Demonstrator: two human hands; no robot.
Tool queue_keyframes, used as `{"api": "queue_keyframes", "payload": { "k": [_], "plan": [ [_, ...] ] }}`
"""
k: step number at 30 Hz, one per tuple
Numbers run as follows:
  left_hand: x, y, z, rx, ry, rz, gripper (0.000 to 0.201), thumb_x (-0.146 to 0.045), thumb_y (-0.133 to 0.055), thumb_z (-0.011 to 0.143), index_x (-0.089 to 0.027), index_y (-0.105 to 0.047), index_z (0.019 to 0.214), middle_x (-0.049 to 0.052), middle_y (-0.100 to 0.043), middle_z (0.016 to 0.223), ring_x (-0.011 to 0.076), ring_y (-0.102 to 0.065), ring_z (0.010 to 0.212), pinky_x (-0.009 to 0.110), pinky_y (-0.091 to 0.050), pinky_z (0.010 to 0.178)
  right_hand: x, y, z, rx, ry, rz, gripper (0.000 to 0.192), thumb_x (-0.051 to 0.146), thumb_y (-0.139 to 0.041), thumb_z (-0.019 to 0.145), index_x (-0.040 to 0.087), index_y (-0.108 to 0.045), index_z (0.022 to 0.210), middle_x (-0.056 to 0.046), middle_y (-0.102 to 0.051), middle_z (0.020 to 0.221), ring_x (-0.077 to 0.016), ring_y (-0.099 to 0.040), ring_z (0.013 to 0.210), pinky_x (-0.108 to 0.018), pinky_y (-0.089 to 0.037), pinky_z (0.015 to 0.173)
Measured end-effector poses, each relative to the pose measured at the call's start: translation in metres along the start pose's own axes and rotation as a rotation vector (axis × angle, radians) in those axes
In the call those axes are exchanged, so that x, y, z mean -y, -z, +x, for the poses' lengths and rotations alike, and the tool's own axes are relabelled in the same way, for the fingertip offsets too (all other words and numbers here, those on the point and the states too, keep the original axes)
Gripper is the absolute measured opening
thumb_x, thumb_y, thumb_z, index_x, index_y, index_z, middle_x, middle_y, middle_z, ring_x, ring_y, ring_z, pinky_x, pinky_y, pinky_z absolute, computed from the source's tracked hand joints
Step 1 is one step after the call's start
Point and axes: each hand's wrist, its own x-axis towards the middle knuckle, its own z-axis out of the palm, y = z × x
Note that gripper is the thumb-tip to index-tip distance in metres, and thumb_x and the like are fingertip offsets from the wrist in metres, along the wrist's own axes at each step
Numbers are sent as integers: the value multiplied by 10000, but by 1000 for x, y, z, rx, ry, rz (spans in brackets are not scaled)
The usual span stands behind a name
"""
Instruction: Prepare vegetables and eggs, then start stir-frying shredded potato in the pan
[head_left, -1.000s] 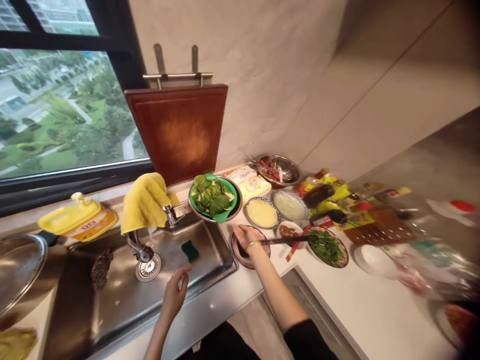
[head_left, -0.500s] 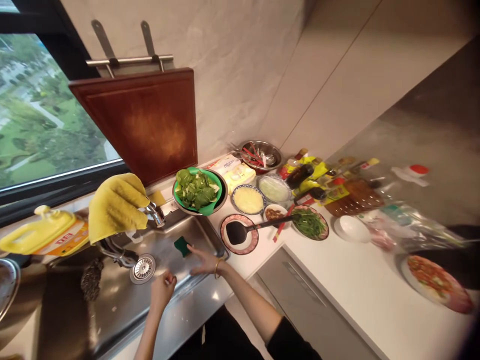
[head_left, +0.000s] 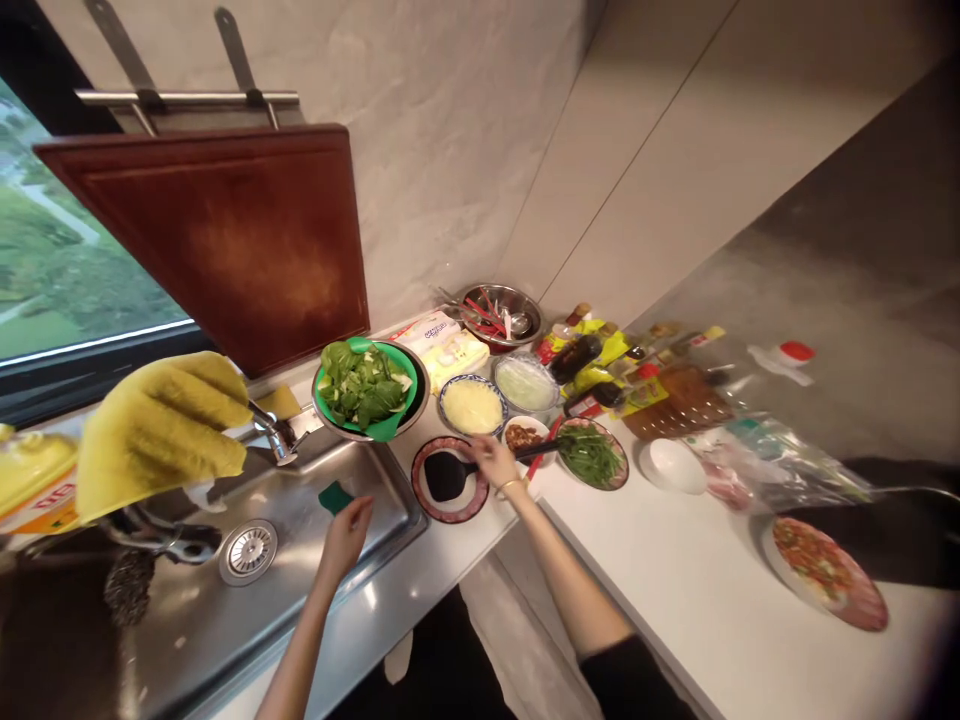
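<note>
My right hand (head_left: 496, 466), with a yellow bracelet at the wrist, is over the handle of a black spatula (head_left: 448, 475), its fingers closed about the handle near the blade. That blade rests on a red-rimmed plate (head_left: 421, 503) at the counter's edge, and the handle reaches across to a plate of cut green vegetables (head_left: 592, 453). Above the sink (head_left: 315, 570), my left hand (head_left: 351, 528) is loosely curled, with nothing visible in it. Just beyond its fingers lies a dark green sponge (head_left: 334, 497) on the sink floor.
A green basket of leafy greens (head_left: 366, 388) sits behind the sink. Yellow gloth-like fabric (head_left: 161, 430) hangs over the faucet (head_left: 277, 440). Bowls of pale shreds (head_left: 471, 404), a brown-filled bowl (head_left: 523, 435), bottles (head_left: 577, 355) and a white bowl (head_left: 673, 466) crowd the counter.
My right hand has left the sink beside the sponge and moved right to the spatula handle. My left hand has come nearer the sponge. The view has shifted right.
</note>
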Motion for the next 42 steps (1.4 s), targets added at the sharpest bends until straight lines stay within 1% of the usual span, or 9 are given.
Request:
{"api": "queue_keyframes", "payload": {
  "k": [3, 5, 8, 11, 17, 23, 33, 37, 42],
  "plan": [
    [-52, -51, 52, -44, -68, -32, 368, -324, -403, 842, -142, -629, 1068, 97, -668, 1092, 204, -613, 1027, 341, -451, 932, -27, 62, 61, -74, -84, -209, 392, 139, -380, 829, 72, -599, 1148, -178, -621, 1164, -243, -578, 1084, -329, -407, 939],
    [-84, -86, 89, -104, -70, 8, 344, -248, -385, 856, -130, -616, 1082, 113, -644, 1138, 203, -590, 1067, 342, -431, 954, -41, 83, 94, -28, -109, -301, 354, 119, -409, 807, 84, -658, 1056, -184, -651, 1105, -262, -598, 1048, -323, -416, 898],
    [-113, -128, 137, -92, 4, 167, 337, -194, -335, 880, -116, -608, 1063, 144, -631, 1143, 214, -575, 1084, 354, -408, 959, -54, 88, 126, 70, -138, -414, 308, 132, -433, 797, 80, -702, 938, -206, -676, 1019, -275, -628, 975, -318, -432, 815],
    [-120, -150, 169, 25, 148, 296, 333, -206, -305, 902, -126, -621, 970, 143, -665, 1044, 226, -598, 1021, 362, -417, 908, -62, 80, 138, 151, -143, -485, 317, 166, -423, 817, 83, -703, 940, -207, -681, 998, -269, -636, 941, -307, -431, 761],
    [-113, -160, 190, 60, 164, 273, 309, -205, -332, 903, -108, -585, 1051, 141, -643, 1097, 196, -591, 1021, 297, -421, 881, -71, 76, 146, 215, -110, -522, 359, 197, -368, 856, 94, -703, 934, -188, -685, 987, -244, -639, 892, -284, -414, 695],
    [-113, -168, 187, 19, 156, 349, 301, -163, -316, 901, -90, -564, 1055, 194, -648, 1054, 236, -621, 974, 324, -421, 841, -81, 78, 148, 197, -76, -499, 304, 222, -420, 836, 141, -713, 831, -129, -698, 846, -205, -624, 748, -265, -362, 594],
    [-132, -168, 177, -63, 162, 453, 262, -143, -320, 894, -113, -573, 957, 154, -679, 875, 212, -654, 821, 273, -416, 705, -87, 93, 146, 145, 44, -368, 267, 214, -455, 794, 167, -666, 637, -45, -666, 654, -139, -570, 601, -231, -300, 519],
    [-143, -162, 167, -97, 144, 431, 270, -154, -315, 900, -111, -577, 951, 152, -677, 848, 224, -654, 798, 278, -415, 689, -89, 100, 140, 79, 68, -120, 235, 246, -472, 759, 171, -654, 629, -51, -673, 657, -172, -613, 651, -251, -400, 597],
    [-155, -149, 148, -160, 135, 389, 291, -170, -314, 897, -125, -592, 970, 132, -681, 848, 227, -646, 836, 292, -427, 749, -85, 105, 124, 81, -58, 483, 153, 323, -622, 648, 191, -640, 725, -41, -682, 738, -209, -636, 731, -342, -498, 698]
  ]
}}
